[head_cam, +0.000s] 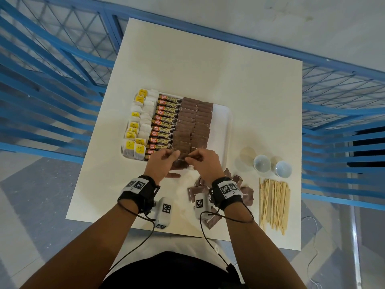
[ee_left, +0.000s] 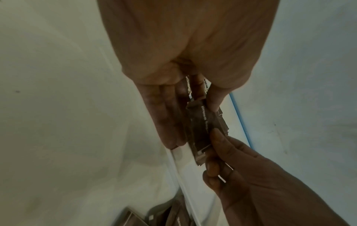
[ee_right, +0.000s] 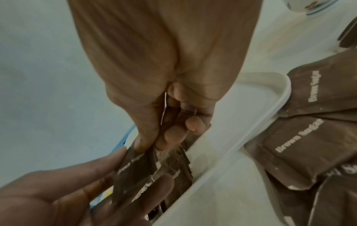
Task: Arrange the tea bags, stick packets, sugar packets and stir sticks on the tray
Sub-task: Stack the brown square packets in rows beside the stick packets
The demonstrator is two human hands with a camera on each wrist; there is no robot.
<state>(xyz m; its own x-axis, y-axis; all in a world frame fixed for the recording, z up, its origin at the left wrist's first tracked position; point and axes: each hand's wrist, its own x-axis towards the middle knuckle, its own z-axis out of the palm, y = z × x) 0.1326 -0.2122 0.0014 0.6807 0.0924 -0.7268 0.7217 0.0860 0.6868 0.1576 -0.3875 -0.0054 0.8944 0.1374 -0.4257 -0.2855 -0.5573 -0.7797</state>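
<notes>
Over the near edge of the white tray [head_cam: 226, 130], both hands meet on a small stack of brown sugar packets [ee_left: 203, 122]. The left hand [head_cam: 160, 163] pinches one end between thumb and fingers, and the right hand [head_cam: 205, 163] pinches the other end with curled fingers. On the tray, tea bags [head_cam: 137, 126] fill the left edge, stick packets [head_cam: 164, 124] lie in a column beside them, and two columns of brown packets [head_cam: 193, 122] run down the middle; the right side of the tray is bare. More loose sugar packets [ee_right: 301, 146] lie heaped on the table [head_cam: 208, 69] just off the tray's near right corner. Stir sticks [head_cam: 274, 205] lie bundled near the table's right edge, with two white cups [head_cam: 271, 165] just beyond them.
</notes>
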